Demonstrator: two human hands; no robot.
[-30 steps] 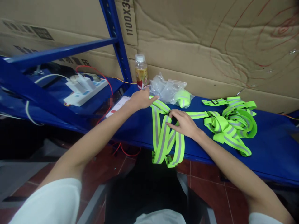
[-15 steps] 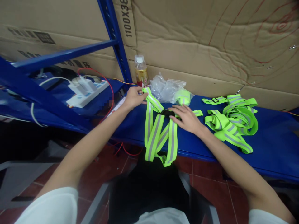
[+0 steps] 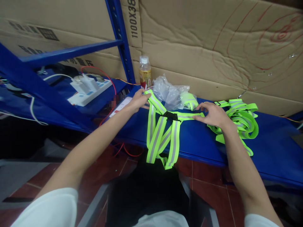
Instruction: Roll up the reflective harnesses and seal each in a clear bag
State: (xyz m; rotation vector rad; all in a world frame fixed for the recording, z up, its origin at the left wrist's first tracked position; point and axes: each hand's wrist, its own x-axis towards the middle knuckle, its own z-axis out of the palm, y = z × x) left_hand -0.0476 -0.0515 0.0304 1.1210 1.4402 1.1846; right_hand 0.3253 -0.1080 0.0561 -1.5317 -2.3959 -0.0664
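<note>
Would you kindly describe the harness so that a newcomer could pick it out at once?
On the blue table, look left of the tangled neon-green pile. There is the harness, its loops hanging over the front edge. Unlike the pile, it is spread out, straps branching from a black joint.

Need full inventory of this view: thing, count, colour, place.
Shelf: 1, blue, centre to right
Rack: 1, blue, left
Cardboard: count unclear, brown, behind shelf
Harness: 1, lime/grey, mid-shelf, loops over front edge
Buckle: 1, black, on harness
Strap pile: 1, lime/grey, right on shelf
Bags: count unclear, clear, by cardboard
Bagged strap: 1, lime, in bags' right end
Bottle: 1, yellow/red label, left of bags
Phone: 1, white screen, front-left of bottle
Power strip: 1, white, left
Plugs: at least 2, white, in power strip
Cables: several, red/white/yellow, left
Tiles: several, red, floor
Sleeves: 2, white, bottom corners
Left hand: 1, bare, holding harness's left end
Right hand: 1, bare, at harness's right end
</note>
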